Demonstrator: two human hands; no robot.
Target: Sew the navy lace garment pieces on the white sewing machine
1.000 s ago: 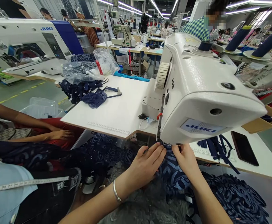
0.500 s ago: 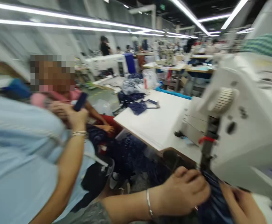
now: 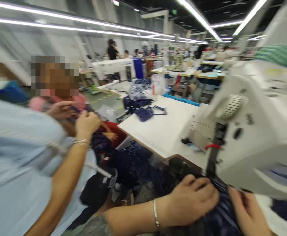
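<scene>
My left hand (image 3: 187, 200), with a silver bangle at the wrist, curls its fingers on a dark navy garment (image 3: 223, 216) just left of the needle area of a white sewing machine (image 3: 261, 131). On the right side of the same cloth, my right hand (image 3: 249, 209) grips it with thumb and fingers close together. Between the hands the fabric lies folded and shiny, running up under the machine's dark presser bar (image 3: 213, 154), which has a red band round it. The needle tip and the cloth's far edge are hidden.
A person in a light blue shirt (image 3: 17, 157) stands close on my left, hands raised around a small dark piece. Beyond sits another person in pink. A white table (image 3: 158, 137) bears a navy bra (image 3: 144, 114) and bagged garments. Navy cloth (image 3: 133, 160) heaps below its edge.
The view has shifted slightly. Both my hands stay on the garment, my left fingers lying a little flatter. The neighbour's dark piece has turned and now sits between both of that person's hands.
</scene>
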